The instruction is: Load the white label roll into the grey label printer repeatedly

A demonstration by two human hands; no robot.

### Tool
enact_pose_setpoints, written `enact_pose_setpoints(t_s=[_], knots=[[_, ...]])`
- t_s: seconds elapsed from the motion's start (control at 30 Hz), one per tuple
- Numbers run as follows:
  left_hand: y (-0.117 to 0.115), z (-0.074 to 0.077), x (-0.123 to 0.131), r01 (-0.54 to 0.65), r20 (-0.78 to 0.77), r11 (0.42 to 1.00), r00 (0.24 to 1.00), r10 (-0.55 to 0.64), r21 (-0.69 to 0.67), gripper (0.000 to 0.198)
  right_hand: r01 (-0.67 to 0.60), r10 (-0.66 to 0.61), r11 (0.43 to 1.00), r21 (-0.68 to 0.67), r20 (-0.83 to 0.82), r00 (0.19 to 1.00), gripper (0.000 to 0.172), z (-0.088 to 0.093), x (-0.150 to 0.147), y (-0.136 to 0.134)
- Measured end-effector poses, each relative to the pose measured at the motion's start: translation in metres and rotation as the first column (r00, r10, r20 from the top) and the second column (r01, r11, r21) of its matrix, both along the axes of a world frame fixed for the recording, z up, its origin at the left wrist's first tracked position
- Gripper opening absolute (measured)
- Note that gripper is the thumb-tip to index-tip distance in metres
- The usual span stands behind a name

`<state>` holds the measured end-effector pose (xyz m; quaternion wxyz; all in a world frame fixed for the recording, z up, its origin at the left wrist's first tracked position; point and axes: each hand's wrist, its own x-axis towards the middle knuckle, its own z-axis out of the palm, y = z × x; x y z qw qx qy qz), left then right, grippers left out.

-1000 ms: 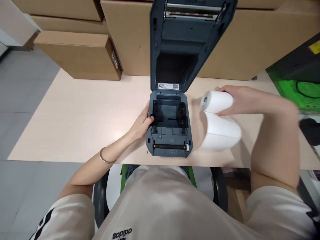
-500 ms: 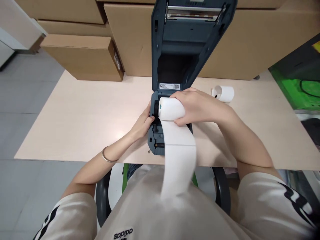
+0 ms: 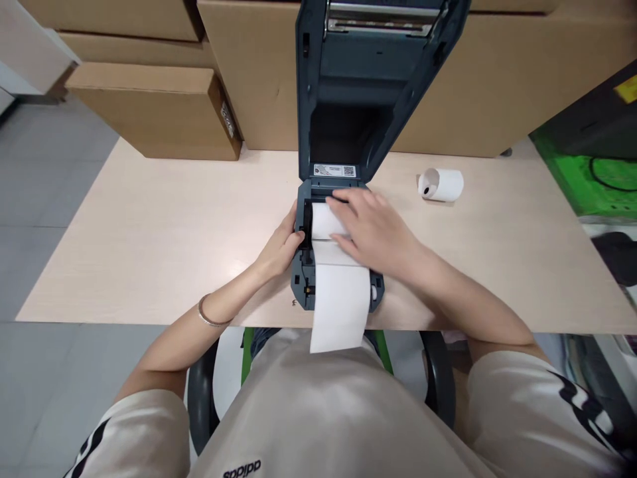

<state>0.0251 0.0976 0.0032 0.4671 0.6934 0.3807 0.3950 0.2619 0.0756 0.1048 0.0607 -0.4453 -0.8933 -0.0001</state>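
A dark blue-grey label printer (image 3: 378, 282) stands on the table with its lid (image 3: 373, 66) raised. Inside it sits a roll of white labels (image 3: 324, 220), whose loose strip (image 3: 341, 309) runs over the front and hangs past the table edge. My left hand (image 3: 283, 244) grips the printer's left side, thumb over the rim and fingers down the outer wall. Resting on the right part of the roll, my right hand (image 3: 375, 229) has its fingers stretched and apart. It covers the roll's right end and much of the printer's right side.
A smaller white paper roll (image 3: 445, 185) lies on the table (image 3: 199, 219) to the right. Cardboard boxes (image 3: 149, 116) line the back, close behind the raised lid. At far right are a green surface (image 3: 604, 186) and a black object (image 3: 617, 255).
The label roll has gone down into the printer. My right hand has loosened from around it and its fingers have spread. The loose strip now lies flatter over the front. My left hand stays put.
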Motion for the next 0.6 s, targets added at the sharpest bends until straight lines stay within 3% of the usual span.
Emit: enact_pose_setpoints(t_s=[0.07,0.23,0.4,0.6], knots=[[0.000,0.000,0.000,0.003,0.011,1.000,1.000,-0.003,0.006,0.079,-0.067,0.069,0.997,0.027,-0.084,0.994,0.061,-0.006,-0.001,-0.034],[0.000,0.000,0.003,-0.009,0.019,1.000,1.000,0.009,0.020,0.080,-0.121,0.138,0.987,0.103,-0.182,0.974,0.084,-0.035,-0.012,-0.098],[0.000,-0.002,0.004,-0.024,0.027,1.000,0.999,0.024,-0.003,0.079,-0.125,0.141,0.989,0.079,-0.262,0.955,0.087,-0.053,-0.017,-0.104],[0.002,-0.010,-0.001,-0.029,0.047,1.000,0.998,0.029,-0.012,0.080,-0.149,0.150,0.989,0.021,-0.228,0.962,0.079,-0.052,-0.009,-0.100]])
